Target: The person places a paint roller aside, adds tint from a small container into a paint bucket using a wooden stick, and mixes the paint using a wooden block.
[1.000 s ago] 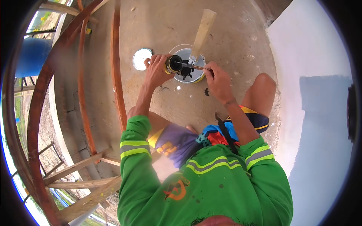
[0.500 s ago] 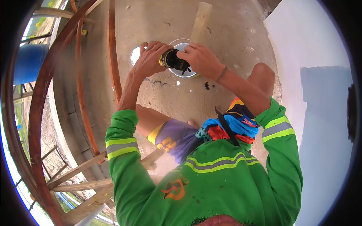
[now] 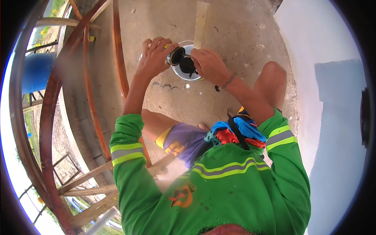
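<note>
My left hand point(image 3: 156, 58) is wrapped around a small yellow-labelled can point(image 3: 177, 56), tilted so its dark mouth faces right. The can is over a white bucket point(image 3: 177, 73) on the floor. Inside the bucket lies a thick black substance point(image 3: 187, 67), spread over a pale bottom. Fingers of my right hand point(image 3: 209, 64) are pinched together at the bucket's right side. From them a thin stick-like tool point(image 3: 187, 56) reaches toward the can's mouth; its exact kind cannot be made out.
A wooden board point(image 3: 201, 23) lies on the concrete floor point(image 3: 243, 35) beyond the bucket. Reddish-brown metal bars point(image 3: 118, 51) and wooden braces point(image 3: 90, 191) stand at left, with a blue barrel point(image 3: 38, 72) behind them. A partly grey-painted wall point(image 3: 337, 117) is at right.
The can has turned slightly, showing its mouth more. My right hand has drawn down and right from the can's mouth, and the thin tool now shows. More black substance shows in the bucket.
</note>
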A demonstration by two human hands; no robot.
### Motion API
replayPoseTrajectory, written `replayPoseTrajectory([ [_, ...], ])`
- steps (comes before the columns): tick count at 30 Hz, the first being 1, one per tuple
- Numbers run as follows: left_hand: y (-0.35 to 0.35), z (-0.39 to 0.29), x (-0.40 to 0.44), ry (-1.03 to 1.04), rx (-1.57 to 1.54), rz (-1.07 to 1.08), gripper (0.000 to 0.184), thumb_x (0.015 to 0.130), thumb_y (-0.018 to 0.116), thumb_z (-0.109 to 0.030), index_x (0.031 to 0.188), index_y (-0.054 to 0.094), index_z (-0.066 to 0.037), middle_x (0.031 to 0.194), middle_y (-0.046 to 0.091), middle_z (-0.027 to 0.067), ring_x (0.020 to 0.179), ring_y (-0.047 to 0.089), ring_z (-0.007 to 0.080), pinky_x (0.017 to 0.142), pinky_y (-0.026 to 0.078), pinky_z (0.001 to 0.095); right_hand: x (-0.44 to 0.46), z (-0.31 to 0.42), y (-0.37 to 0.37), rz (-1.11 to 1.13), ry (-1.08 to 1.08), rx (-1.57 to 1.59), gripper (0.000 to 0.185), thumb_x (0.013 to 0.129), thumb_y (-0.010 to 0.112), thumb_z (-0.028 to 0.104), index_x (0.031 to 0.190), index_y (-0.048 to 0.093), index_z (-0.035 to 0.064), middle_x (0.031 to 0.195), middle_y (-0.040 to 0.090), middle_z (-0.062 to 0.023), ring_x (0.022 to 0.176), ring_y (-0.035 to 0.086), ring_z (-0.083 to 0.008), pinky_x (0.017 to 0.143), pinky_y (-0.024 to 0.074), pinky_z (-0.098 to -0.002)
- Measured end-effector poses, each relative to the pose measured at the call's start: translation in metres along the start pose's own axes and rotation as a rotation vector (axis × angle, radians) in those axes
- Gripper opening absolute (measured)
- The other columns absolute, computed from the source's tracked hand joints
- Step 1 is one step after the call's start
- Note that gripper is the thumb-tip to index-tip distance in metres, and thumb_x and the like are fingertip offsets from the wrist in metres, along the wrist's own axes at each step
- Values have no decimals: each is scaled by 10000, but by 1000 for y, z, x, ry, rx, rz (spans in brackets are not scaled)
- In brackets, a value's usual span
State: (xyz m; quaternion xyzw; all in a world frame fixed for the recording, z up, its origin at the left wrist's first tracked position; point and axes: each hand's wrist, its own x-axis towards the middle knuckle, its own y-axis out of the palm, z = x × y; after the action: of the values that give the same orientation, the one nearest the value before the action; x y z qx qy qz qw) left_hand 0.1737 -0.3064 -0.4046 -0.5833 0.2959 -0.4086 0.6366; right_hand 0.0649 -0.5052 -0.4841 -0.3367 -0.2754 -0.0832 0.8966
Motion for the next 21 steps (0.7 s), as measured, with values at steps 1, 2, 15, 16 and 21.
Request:
replayPoseTrajectory([
  [1,0,-1,2,4,30,4,636,632,833,-86,1214,627,-239,1216,611,-37,1225,525,203,1035,352,491,-2,2,-3,-31,14,18,139,831,640,83,949,569,86,807,625,-104,830,626,-305,750,476,-432],
  [2,-2,-1,4,4,49,20,638,633,828,-80,1216,626,-242,1214,610,-36,1227,522,203,1036,352,490,-3,2,-5,-61,26,35,134,832,637,80,948,569,84,800,615,-106,816,618,-310,740,473,-438],
  [15,-10,-12,20,64,243,234,675,641,821,-96,1258,603,-264,1192,603,-19,1248,492,212,1022,351,453,-29,-25,8,-80,-142,3,183,795,630,59,964,572,102,840,566,-64,855,587,-270,775,480,-398],
  [16,-10,-12,21,50,255,256,673,643,821,-99,1257,602,-265,1182,604,-17,1248,489,211,1021,349,449,-30,-26,7,-105,-157,2,186,795,631,61,966,570,100,845,567,-62,854,586,-268,776,480,-397],
  [21,-22,-17,33,72,243,333,618,662,812,-93,1225,620,-259,1136,609,-10,1219,497,212,1011,334,431,-29,-22,5,-123,-193,-38,264,759,666,71,1012,592,88,891,573,-51,897,583,-243,813,487,-383],
])
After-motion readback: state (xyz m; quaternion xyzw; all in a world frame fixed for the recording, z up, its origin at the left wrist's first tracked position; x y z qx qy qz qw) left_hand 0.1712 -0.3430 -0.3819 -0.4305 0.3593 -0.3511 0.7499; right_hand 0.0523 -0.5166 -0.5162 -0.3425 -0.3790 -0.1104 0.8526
